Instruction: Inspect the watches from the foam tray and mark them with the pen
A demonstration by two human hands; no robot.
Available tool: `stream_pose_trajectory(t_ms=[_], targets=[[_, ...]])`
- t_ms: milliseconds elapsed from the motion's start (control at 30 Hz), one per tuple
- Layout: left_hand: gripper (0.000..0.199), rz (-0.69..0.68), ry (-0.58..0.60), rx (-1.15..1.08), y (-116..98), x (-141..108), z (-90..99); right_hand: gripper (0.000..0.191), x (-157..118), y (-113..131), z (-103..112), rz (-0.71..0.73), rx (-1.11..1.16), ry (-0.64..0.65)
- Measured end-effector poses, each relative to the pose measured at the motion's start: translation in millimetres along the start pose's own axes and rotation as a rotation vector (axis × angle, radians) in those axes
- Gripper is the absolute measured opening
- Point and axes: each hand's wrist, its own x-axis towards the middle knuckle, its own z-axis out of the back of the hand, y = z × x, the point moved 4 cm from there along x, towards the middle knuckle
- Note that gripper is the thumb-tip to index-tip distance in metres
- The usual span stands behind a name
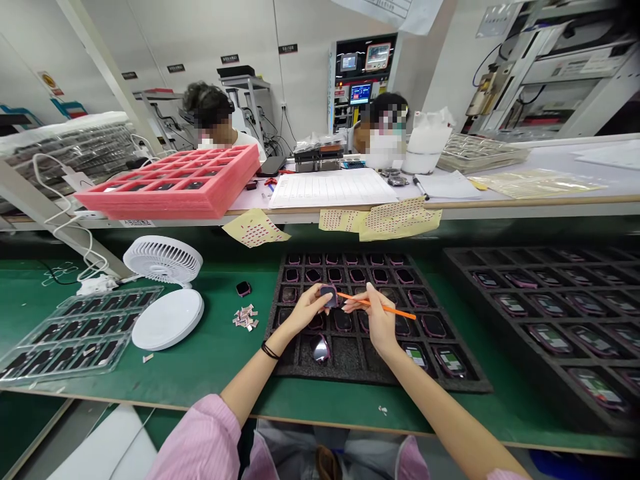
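Observation:
My left hand (309, 308) is closed around a small watch case (329, 295) with a purplish rim, held above a black foam tray (345, 380). Between the fingers of my right hand (376, 319) is a thin orange stick (400, 312), its far end at the right edge of the watch case. Whether the tip touches the case I cannot tell. Similar watch cases sit in many of the tray's compartments below both hands. One shiny case (321, 348) lies in the front row, beneath my left wrist.
A second foam tray (505, 333) with watch cases stands at right. On the left are a white fan (167, 319), a clear plastic tray (65, 327) of black parts, a loose watch case (243, 289) and small pieces (245, 317). A shelf ahead bears a pink foam tray (200, 200). Two people sit beyond.

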Motion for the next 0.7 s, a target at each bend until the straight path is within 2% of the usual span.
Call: stream_pose_trajectory(t_ms=[500, 700], targets=[[0.048, 0.010, 0.000, -0.056, -0.1, -3.1, 2.0, 0.040, 0.4, 0.0, 0.0, -0.003, 0.013, 0.022], [0.045, 0.009, 0.014, -0.109, 1.9, -3.2, 3.1, 0.040, 1.9, -2.3, -0.8, -0.052, 0.049, 0.026]])
